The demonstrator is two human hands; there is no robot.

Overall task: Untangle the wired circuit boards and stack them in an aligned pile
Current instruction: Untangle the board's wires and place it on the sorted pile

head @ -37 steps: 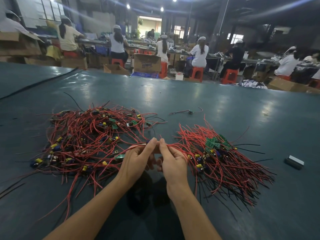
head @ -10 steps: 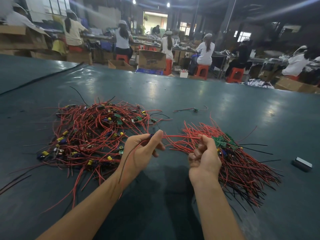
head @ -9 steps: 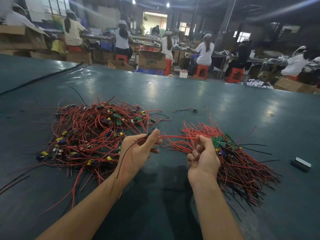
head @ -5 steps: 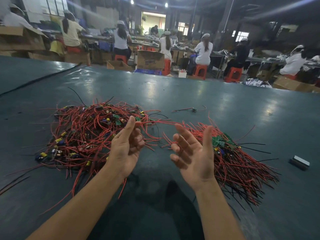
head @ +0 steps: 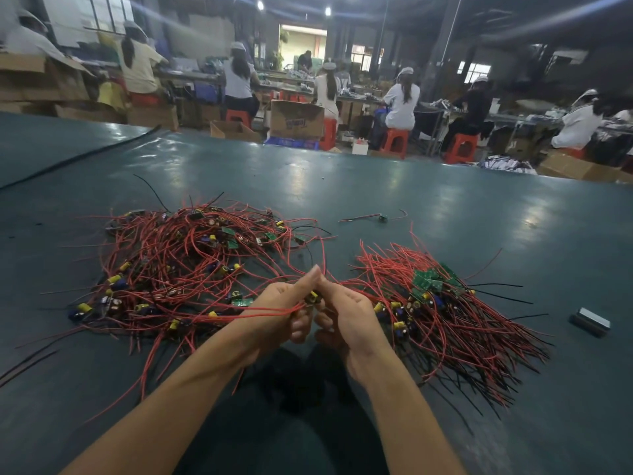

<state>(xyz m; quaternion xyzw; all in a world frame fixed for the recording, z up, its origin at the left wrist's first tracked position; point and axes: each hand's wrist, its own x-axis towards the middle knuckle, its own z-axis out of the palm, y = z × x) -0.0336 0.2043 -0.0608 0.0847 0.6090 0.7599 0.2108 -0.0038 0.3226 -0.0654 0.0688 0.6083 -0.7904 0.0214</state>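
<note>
A: How far along is the person getting?

B: Partway at best, by the look of it; the aligned pile (head: 442, 310) is lying on the right of the surface (head: 376, 186), with its green boards (head: 426, 284) bunched together and its wires fanning toward the near right; the tangled heap (head: 178, 265) on the left is looking the larger of the two, so most of the sorting is seemingly waiting to be done.

A: And what are the hands doing?

B: Both are working between the two heaps; the left hand (head: 284, 311) is curling its fingers round the red wires (head: 267, 308) of one wired board (head: 312, 297), and the right hand (head: 346, 317) is pinching that same board from the other side; those wires are trailing left toward the heap, so the board is probably not pulling free just yet.

A: Is anything lying apart?

B: One stray board (head: 382, 217) is sitting farther back, well apart from both heaps; it is likely needing to join the pile too; a small dark block (head: 590, 322) is resting off to the right.
</note>
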